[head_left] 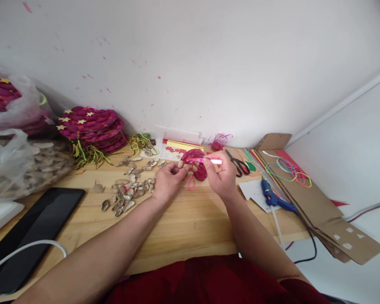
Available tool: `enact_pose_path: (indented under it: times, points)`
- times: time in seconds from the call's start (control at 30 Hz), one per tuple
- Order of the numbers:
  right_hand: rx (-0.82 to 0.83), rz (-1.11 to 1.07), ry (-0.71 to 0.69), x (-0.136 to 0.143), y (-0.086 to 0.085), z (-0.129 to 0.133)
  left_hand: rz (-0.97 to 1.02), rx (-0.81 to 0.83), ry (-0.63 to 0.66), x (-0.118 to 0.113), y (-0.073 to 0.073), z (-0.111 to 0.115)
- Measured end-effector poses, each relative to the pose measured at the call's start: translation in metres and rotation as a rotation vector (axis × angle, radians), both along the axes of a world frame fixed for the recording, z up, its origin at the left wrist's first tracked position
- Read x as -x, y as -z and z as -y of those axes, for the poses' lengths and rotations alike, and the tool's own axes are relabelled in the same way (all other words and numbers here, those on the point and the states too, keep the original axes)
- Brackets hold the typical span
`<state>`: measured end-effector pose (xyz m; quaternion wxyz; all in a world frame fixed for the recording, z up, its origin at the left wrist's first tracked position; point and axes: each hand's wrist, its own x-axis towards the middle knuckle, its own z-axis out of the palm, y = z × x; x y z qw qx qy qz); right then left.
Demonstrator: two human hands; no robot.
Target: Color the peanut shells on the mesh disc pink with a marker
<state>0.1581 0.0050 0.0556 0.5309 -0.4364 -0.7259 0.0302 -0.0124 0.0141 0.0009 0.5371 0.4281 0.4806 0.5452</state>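
My right hand (pixel 223 175) grips a white brush (pixel 215 161) whose pink-stained tip points left over a magenta wreath-like piece (pixel 201 171). My left hand (pixel 170 179) pinches the near left side of that piece, where a few pale shells or pods (pixel 194 167) show. A pink loop (pixel 191 183) hangs from its near edge. Exactly what my left fingertips press on is too small to tell. Left of my left hand, many loose brownish shells or pods (pixel 126 196) lie on the wooden table (pixel 183 228). A cup of pink paint (pixel 218 143) stands behind my right hand.
Black scissors (pixel 239 164), a blue glue gun (pixel 274 196), colored cords (pixel 286 171) and cardboard (pixel 323 211) lie on the right. To the left are stacked magenta pieces with stars (pixel 90 126), a plastic bag of pods (pixel 28 169) and a black tablet (pixel 34 236). A white wall rises behind.
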Motion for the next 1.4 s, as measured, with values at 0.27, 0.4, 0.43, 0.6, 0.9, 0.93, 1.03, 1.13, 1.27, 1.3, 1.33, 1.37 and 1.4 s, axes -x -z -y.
enact_pose_path:
  times: [0.27,0.4,0.43,0.6,0.9,0.93,1.03,1.13,1.27,1.3,1.33,1.37,1.4]
  points:
    - [0.03,-0.034,0.044,-0.002,-0.002,0.0,-0.132,-0.066,-0.007,0.002,-0.004,0.002]
    - [0.04,-0.017,0.006,0.0,-0.004,0.002,-0.148,-0.082,0.021,0.002,-0.006,0.003]
    - [0.042,-0.009,0.021,0.0,-0.004,0.002,-0.148,-0.084,0.023,0.002,-0.006,0.003]
    - [0.031,-0.044,0.075,-0.001,-0.006,0.003,-0.135,-0.103,0.015,0.001,-0.005,0.003]
    - [-0.027,-0.023,0.088,-0.002,-0.013,0.007,-0.197,-0.203,-0.032,0.001,-0.004,0.002]
    - [-0.027,-0.033,0.084,-0.002,-0.014,0.008,-0.203,-0.216,-0.028,0.001,-0.004,0.003]
    - [-0.005,-0.039,0.062,-0.003,-0.014,0.008,-0.206,-0.242,-0.03,0.0,-0.003,0.003]
    - [-0.016,-0.004,0.081,-0.003,-0.015,0.009,-0.219,-0.252,-0.057,0.001,-0.003,0.003]
    - [-0.048,-0.026,0.082,-0.002,-0.017,0.01,-0.257,-0.288,-0.056,0.002,-0.005,0.002]
    - [-0.041,-0.032,0.07,-0.001,-0.017,0.01,-0.272,-0.301,-0.055,0.002,-0.006,0.002]
    - [-0.031,-0.03,0.063,-0.001,-0.017,0.011,-0.291,-0.314,-0.058,0.002,-0.006,0.002]
    - [-0.022,-0.022,0.063,0.0,-0.018,0.011,-0.312,-0.324,-0.064,0.002,-0.007,0.002]
    - [-0.019,-0.011,0.069,0.0,-0.018,0.011,-0.333,-0.333,-0.071,0.002,-0.007,0.003]
